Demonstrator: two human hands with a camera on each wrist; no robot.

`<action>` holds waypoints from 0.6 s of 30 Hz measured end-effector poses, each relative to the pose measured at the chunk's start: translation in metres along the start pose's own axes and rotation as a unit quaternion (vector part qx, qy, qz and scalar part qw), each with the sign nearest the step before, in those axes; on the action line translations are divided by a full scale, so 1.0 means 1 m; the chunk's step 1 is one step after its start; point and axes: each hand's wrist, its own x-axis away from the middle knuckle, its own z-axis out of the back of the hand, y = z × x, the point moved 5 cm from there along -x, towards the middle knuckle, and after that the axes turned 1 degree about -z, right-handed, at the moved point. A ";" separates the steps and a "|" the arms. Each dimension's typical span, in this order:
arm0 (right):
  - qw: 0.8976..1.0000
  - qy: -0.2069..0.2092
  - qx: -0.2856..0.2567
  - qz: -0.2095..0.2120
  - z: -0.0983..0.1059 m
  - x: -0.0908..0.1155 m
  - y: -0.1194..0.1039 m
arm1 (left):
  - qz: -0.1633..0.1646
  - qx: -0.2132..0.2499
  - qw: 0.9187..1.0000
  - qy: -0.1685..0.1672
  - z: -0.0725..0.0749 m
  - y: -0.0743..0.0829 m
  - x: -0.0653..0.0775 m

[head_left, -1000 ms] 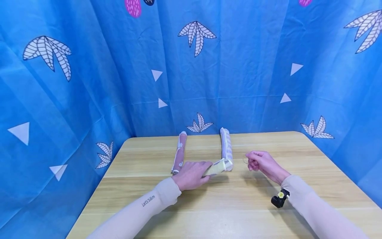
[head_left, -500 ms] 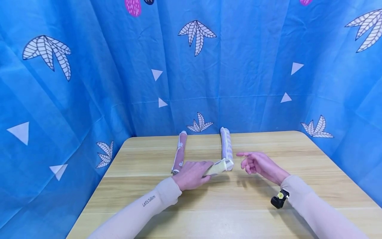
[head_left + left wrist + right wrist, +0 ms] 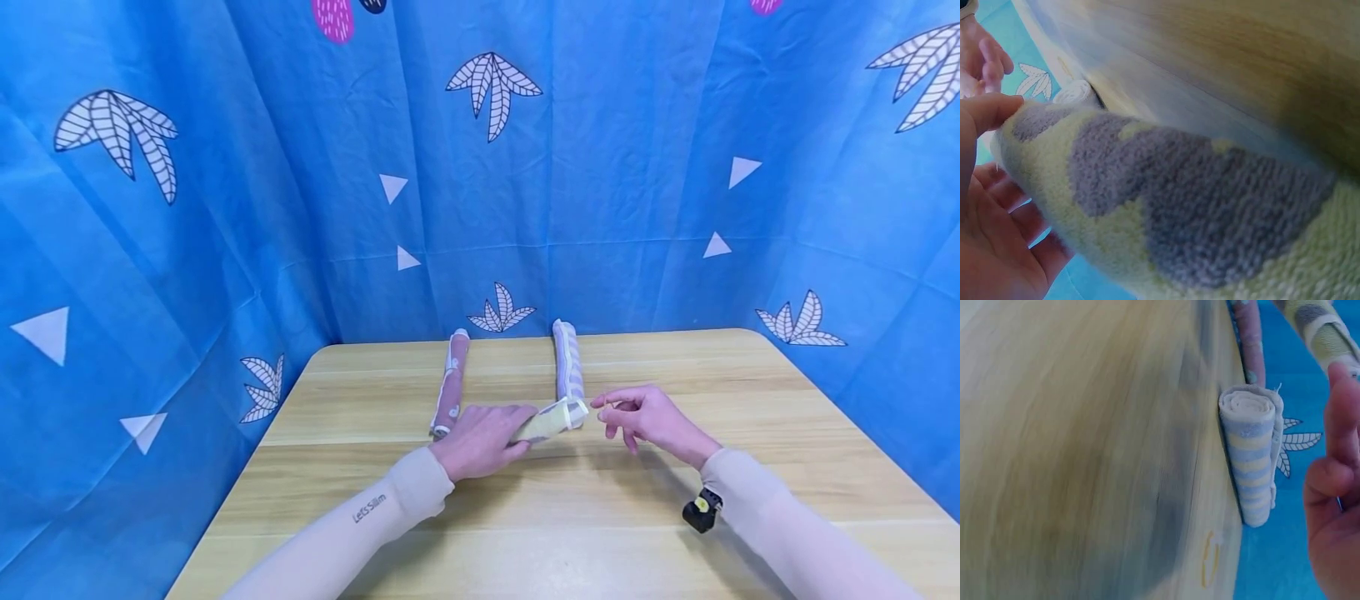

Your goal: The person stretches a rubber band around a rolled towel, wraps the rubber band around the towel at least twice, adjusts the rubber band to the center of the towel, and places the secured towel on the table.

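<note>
My left hand grips a rolled pale green towel with grey patches, tilted above the table, its free end pointing right. In the left wrist view, thumb and fingers wrap one end of this towel. Just right of the free end, my right hand has its index finger and thumb bent towards each other, with a thin orange rubber band between them. Behind the green towel lies a rolled lilac-striped towel. A rolled pink towel lies left of it, its near end beside the left hand.
A wooden table bears the rolls, with a blue patterned curtain behind and at both sides. In the right wrist view, a yellow loop shows against the table beside the striped roll.
My right hand has moved left, closer to the green towel's free end. Its index finger and thumb have spread from a pinch. The left hand and towel have stayed nearly still.
</note>
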 end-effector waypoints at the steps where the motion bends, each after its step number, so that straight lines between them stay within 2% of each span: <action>1: 1.000 0.011 0.013 0.000 0.000 0.001 -0.001 | 0.000 0.002 1.000 0.000 0.001 0.000 0.001; 4: 0.997 0.038 0.068 0.017 0.000 0.003 -0.006 | -0.001 0.008 1.000 0.004 0.002 0.001 0.002; 9: 0.984 0.061 0.158 0.061 -0.003 0.006 -0.017 | -0.001 0.012 1.000 0.013 0.005 0.002 0.003; 14: 0.977 0.053 0.181 0.097 -0.007 0.008 -0.023 | -0.003 0.013 1.000 0.014 0.006 0.004 0.004; 18: 0.980 0.035 0.166 0.108 -0.012 0.010 -0.026 | -0.005 0.017 1.000 0.014 0.007 0.005 0.005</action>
